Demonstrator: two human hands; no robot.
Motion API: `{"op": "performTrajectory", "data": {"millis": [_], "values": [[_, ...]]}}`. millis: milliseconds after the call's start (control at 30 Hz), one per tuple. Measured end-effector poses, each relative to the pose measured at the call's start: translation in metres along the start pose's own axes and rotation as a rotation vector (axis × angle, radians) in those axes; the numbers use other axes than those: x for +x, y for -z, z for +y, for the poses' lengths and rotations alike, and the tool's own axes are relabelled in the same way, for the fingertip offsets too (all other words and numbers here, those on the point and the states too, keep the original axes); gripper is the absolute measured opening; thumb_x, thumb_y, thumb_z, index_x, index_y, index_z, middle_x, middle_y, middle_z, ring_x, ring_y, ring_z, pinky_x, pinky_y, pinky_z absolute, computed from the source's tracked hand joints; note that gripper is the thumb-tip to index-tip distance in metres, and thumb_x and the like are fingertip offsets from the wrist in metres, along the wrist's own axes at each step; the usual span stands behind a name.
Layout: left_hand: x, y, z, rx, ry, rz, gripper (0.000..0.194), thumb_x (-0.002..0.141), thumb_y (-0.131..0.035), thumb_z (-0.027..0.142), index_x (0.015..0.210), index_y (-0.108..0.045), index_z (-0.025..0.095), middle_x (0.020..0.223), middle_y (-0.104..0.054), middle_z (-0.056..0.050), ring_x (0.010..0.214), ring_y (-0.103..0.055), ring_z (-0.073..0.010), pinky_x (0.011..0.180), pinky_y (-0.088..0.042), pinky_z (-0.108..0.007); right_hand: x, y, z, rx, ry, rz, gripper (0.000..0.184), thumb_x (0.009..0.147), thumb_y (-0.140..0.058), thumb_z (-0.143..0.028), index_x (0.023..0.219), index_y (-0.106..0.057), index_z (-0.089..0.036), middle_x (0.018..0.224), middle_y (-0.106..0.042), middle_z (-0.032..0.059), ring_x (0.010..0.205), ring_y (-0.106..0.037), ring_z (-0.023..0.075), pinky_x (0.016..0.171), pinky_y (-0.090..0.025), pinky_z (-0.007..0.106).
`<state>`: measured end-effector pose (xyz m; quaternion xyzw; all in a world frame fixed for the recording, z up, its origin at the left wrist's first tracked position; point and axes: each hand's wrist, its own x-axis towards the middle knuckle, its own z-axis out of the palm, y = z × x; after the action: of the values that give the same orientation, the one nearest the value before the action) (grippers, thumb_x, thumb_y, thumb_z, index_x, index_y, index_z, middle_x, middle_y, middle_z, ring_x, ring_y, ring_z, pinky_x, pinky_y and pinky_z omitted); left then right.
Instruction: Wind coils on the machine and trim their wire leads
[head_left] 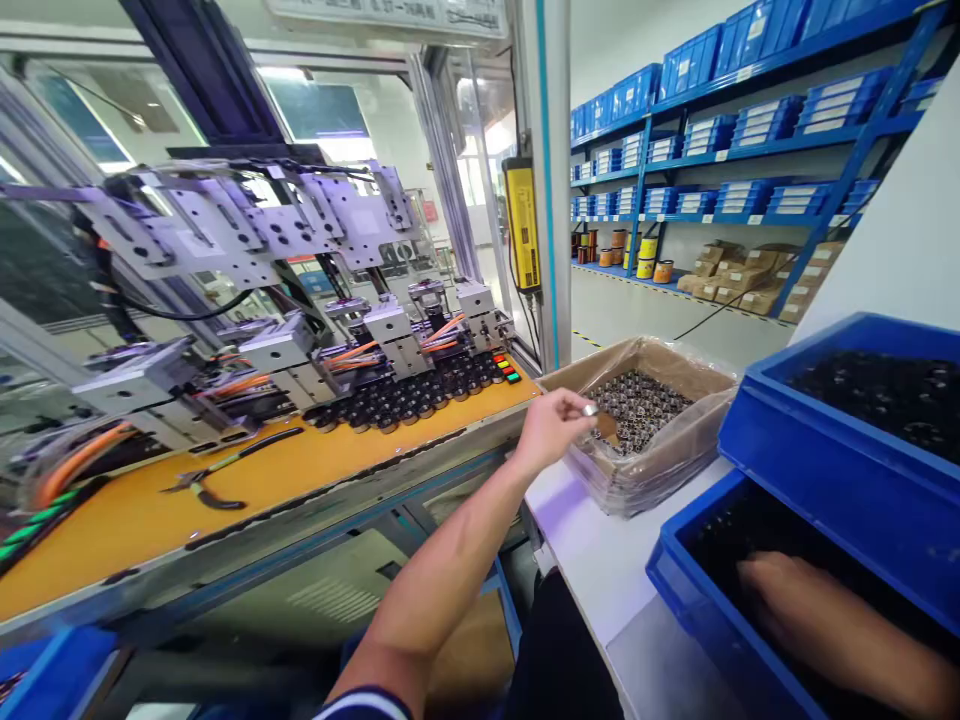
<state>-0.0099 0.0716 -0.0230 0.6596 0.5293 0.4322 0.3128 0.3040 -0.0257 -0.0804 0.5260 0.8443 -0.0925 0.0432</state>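
My left hand (556, 425) reaches out over the near rim of a plastic-lined cardboard box (660, 462) full of small dark wound parts (637, 405). Its fingers are pinched on one small copper-coloured part (602, 420) just above the box's contents. My right hand (780, 592) lies down inside the lower blue bin (694, 590) at the right. It rests among dark parts, and its fingers are blurred and mostly hidden in shadow.
A second blue bin (825, 455) of dark parts is stacked above the lower one. To the left stands an orange-topped machine bench (150, 510) with a row of black parts (405, 398), pliers (206, 488) and clamps. Blue shelving (735, 150) lines the back wall.
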Motion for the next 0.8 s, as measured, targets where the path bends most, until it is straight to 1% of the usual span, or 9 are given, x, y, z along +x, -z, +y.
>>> {"op": "performTrajectory", "data": {"millis": [133,200,300,367,433,500,567,700,800], "values": [[-0.102,0.021,-0.006,-0.3,-0.028,0.092,0.032,0.069,-0.082,0.039,0.075,-0.057,0.02,0.098,-0.077,-0.011,0.088,-0.074,-0.0228,0.078,-0.06,-0.037,0.006,0.008,0.001,-0.077,-0.01,-0.013,0.025,0.081,-0.044,-0.006,0.077,-0.066,-0.018,0.081,-0.071,0.0109,0.072,-0.07,0.0231,0.067,-0.052,0.032],[-0.141,0.027,-0.007,-0.393,-0.024,0.128,0.034,0.064,-0.085,0.039,0.074,-0.057,0.022,0.095,-0.078,-0.009,0.085,-0.074,-0.0225,0.076,-0.06,-0.037,0.006,0.024,-0.005,-0.105,0.019,0.097,0.024,0.086,-0.042,-0.011,0.082,-0.066,-0.016,0.086,-0.07,0.012,0.077,-0.07,0.0238,0.072,-0.053,0.034],[-0.178,0.033,-0.001,-0.458,-0.016,0.161,0.033,0.06,-0.088,0.034,0.085,-0.067,0.028,0.09,-0.077,-0.004,0.08,-0.072,-0.0207,0.075,-0.06,-0.036,-0.003,0.059,-0.029,-0.061,0.081,0.375,0.024,0.091,-0.043,-0.022,0.093,-0.066,-0.014,0.088,-0.069,0.0112,0.078,-0.067,0.0229,0.072,-0.052,0.034],[-0.189,0.033,0.006,-0.424,-0.046,0.156,0.039,0.058,-0.09,0.032,0.093,-0.073,0.035,0.087,-0.075,-0.002,0.077,-0.07,-0.0212,0.072,-0.059,-0.037,-0.01,0.081,-0.055,0.014,0.169,0.542,0.023,0.093,-0.044,-0.025,0.096,-0.065,-0.015,0.081,-0.066,0.007,0.071,-0.064,0.0182,0.069,-0.05,0.03],[-0.195,0.03,0.016,-0.376,-0.097,0.132,0.037,0.059,-0.089,0.033,0.093,-0.077,0.04,0.088,-0.072,-0.003,0.076,-0.069,-0.023,0.069,-0.059,-0.039,-0.017,0.092,-0.085,0.137,0.348,0.683,0.017,0.093,-0.048,-0.024,0.093,-0.063,-0.017,0.076,-0.064,0.0032,0.066,-0.06,0.0135,0.066,-0.048,0.025],[-0.198,0.024,0.025,-0.363,-0.137,0.107,0.032,0.061,-0.088,0.035,0.091,-0.078,0.043,0.092,-0.071,-0.004,0.078,-0.069,-0.0244,0.067,-0.059,-0.04,-0.023,0.091,-0.114,0.28,0.503,0.769,0.01,0.092,-0.051,-0.019,0.093,-0.061,-0.018,0.075,-0.062,0.0009,0.065,-0.059,0.0104,0.063,-0.048,0.021],[-0.201,0.017,0.031,-0.364,-0.141,0.099,0.032,0.061,-0.088,0.036,0.091,-0.078,0.046,0.094,-0.072,-0.003,0.079,-0.07,-0.0247,0.066,-0.059,-0.039,-0.028,0.078,-0.135,0.394,0.604,0.8,0.008,0.092,-0.052,-0.015,0.096,-0.059,-0.019,0.075,-0.061,0.0003,0.066,-0.058,0.0099,0.063,-0.048,0.02],[-0.203,0.003,0.036,-0.471,-0.059,0.073,0.035,0.057,-0.09,0.03,0.088,-0.079,0.043,0.092,-0.074,-0.001,0.072,-0.07,-0.0205,0.061,-0.06,-0.032,-0.035,0.053,-0.15,0.469,0.713,0.784,0.014,0.092,-0.052,-0.012,0.103,-0.055,-0.02,0.081,-0.064,0.0027,0.071,-0.059,0.0119,0.064,-0.051,0.022],[-0.202,-0.003,0.037,-0.614,0.0,0.012,0.036,0.058,-0.089,0.024,0.093,-0.08,0.031,0.103,-0.073,-0.005,0.069,-0.069,-0.0161,0.062,-0.06,-0.028,-0.032,0.049,-0.146,0.474,0.716,0.801,0.013,0.091,-0.053,-0.011,0.102,-0.055,-0.018,0.084,-0.063,0.0051,0.076,-0.058,0.013,0.065,-0.052,0.024]]}}
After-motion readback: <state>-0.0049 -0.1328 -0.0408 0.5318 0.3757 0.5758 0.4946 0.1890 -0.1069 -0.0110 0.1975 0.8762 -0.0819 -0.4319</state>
